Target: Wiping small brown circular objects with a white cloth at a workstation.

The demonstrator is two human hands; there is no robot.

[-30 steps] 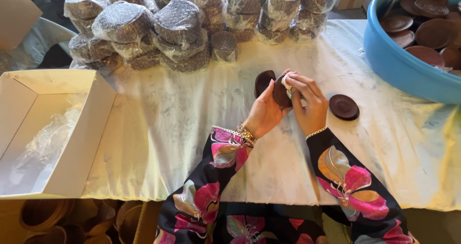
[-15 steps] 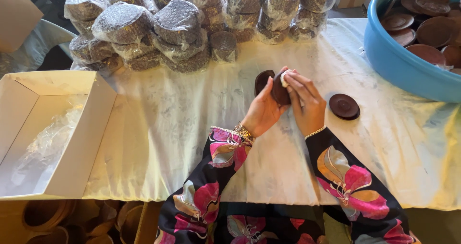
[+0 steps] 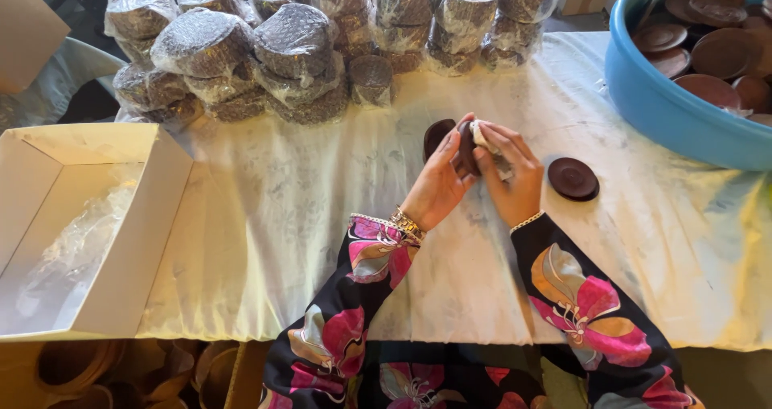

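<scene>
My left hand [image 3: 438, 185] holds a small dark brown round dish [image 3: 464, 148] upright above the table. My right hand [image 3: 513, 177] presses a white cloth [image 3: 486, 140] against the dish's face. Another dark dish [image 3: 436, 135] lies just behind my left hand, partly hidden. A third brown dish [image 3: 572, 178] rests flat on the table to the right of my right hand. Both arms wear dark flowered sleeves with bracelets at the wrists.
A white cloth covers the table [image 3: 305, 216]. Several plastic-wrapped stacks of dishes [image 3: 297, 43] line the far edge. A blue tub [image 3: 667, 103] with several brown dishes stands at the right. An open white box [image 3: 72, 224] with plastic film sits at the left.
My hands stay in place; the right hand with the cloth shifts slightly over the dish. Nothing else has moved.
</scene>
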